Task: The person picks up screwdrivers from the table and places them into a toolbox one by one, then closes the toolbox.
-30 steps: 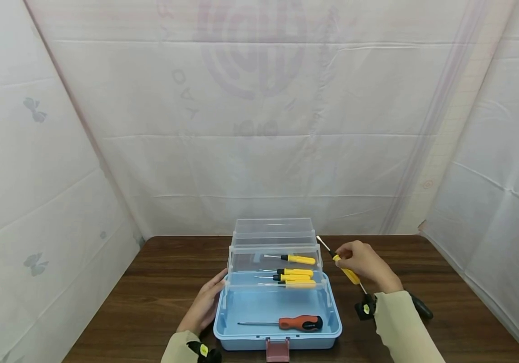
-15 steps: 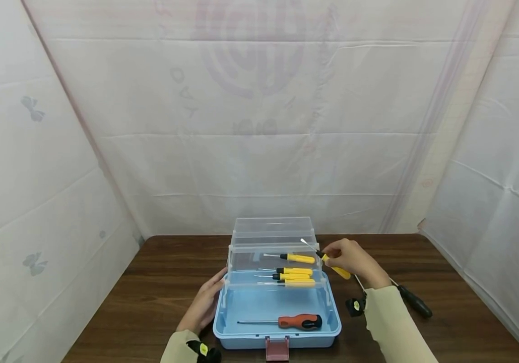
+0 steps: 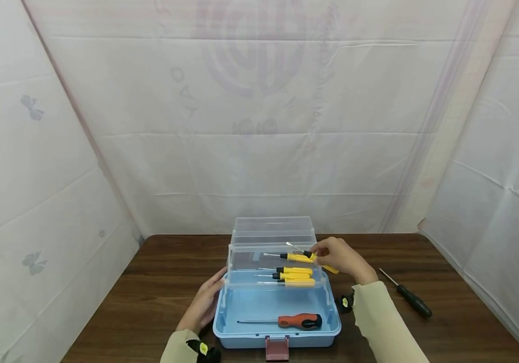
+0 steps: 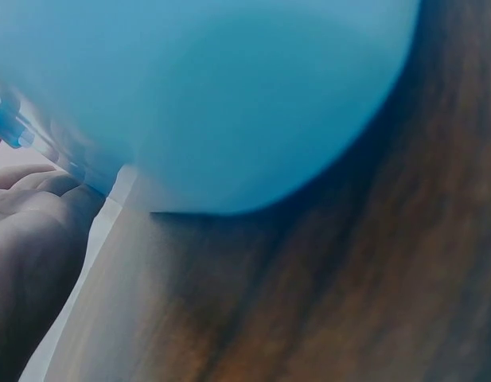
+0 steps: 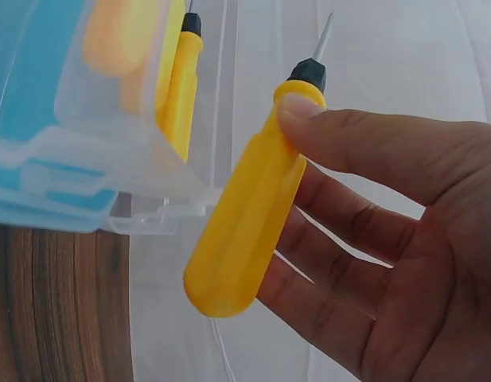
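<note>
In the head view my right hand (image 3: 342,257) pinches a yellow-handled screwdriver (image 5: 245,223) near its black collar, thumb against fingers. Its tip points left and away, over the right end of the clear upper tray (image 3: 246,262). Several similar yellow screwdrivers (image 3: 297,270) lie in that tray, tips to the left. The blue toolbox (image 3: 259,302) stands open below, with an orange-and-black screwdriver (image 3: 299,321) on its floor. Against the box's left side rests my left hand (image 3: 202,302), fingers extended; part of it is hidden in the left wrist view.
A black-handled screwdriver (image 3: 413,300) lies on the brown wooden table (image 3: 159,282) right of the box. The clear lid (image 3: 274,227) is raised at the back. A reddish latch (image 3: 277,348) hangs at the front. White sheeting (image 3: 259,166) encloses the table's back and sides.
My right hand has carried the yellow screwdriver leftward, from beside the box to over the tray's right end. The black-handled screwdriver has come into full view. My left hand stays in place.
</note>
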The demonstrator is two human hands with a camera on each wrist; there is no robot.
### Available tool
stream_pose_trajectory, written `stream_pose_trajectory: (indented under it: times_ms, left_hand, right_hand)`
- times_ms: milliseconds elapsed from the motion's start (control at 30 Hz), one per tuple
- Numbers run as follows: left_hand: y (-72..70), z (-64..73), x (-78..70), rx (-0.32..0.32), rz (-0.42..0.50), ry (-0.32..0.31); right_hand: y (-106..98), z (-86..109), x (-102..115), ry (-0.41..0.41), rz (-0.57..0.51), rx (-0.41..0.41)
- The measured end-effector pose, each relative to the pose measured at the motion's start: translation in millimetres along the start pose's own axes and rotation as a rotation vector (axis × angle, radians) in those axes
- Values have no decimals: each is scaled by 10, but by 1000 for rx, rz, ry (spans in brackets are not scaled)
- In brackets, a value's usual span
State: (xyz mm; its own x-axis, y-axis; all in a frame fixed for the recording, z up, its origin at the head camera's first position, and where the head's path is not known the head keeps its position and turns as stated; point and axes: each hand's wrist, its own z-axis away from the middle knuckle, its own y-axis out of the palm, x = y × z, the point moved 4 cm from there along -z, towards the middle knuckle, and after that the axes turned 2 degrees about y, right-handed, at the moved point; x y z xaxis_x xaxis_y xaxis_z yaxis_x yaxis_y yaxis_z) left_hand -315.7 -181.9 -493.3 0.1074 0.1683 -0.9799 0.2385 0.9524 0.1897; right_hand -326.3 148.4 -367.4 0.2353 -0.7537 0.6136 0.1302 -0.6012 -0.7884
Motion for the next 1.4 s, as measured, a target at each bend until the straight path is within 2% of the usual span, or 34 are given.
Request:
stream_pose_trajectory:
  times_ms: [233, 533, 933, 1100, 1300, 1400]
  left_hand:
    - [-3, -3, 9, 4, 9, 3]
    - [3, -5, 24, 19, 18, 5]
    - [11, -15, 24, 0, -4, -2]
    - [11, -9, 31, 6, -1, -4]
    - [-1, -6, 38, 12, -7, -9]
    - [-2, -2, 39, 12, -6, -12]
  right_hand:
    - [96, -51, 53, 15, -1, 17]
    - [170, -117, 128, -57, 12, 21]
    - [216, -137, 169, -62, -8, 18]
    - [242, -135, 187, -88, -8, 22]
    - [275, -127, 240, -165, 3, 10]
    - [308, -145, 249, -160, 2, 17]
